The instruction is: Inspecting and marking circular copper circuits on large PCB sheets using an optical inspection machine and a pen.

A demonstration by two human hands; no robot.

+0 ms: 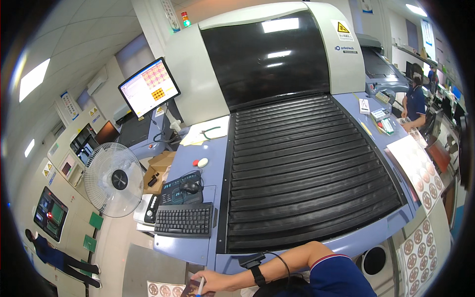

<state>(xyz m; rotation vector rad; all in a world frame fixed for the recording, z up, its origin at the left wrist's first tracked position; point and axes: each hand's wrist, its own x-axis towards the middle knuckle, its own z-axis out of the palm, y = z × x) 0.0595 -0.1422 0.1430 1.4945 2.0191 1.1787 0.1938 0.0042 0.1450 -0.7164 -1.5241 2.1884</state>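
At the lower edge, my right hand (212, 281) reaches across to the left, its fingers closed around a white and blue pen (201, 286). Under and beside the fingers lies a dark red flat thing (190, 289), mostly cut off by the frame, so I cannot tell its kind. Next to it is a pale sheet with round brown patterns (166, 289), on a grey metal surface (148, 265). A black strap with a small box (255, 267) and a cable sits on my right wrist. My left hand is out of view.
A large machine (267, 54) with a ribbed black bed (307, 163) fills the middle. Left of it are a keyboard (183, 221), a mouse (190, 185), a monitor (149, 86) and a fan (114, 179). Patterned sheets (420, 173) hang at the right. Two people (414, 101) (62, 257) stand farther off.
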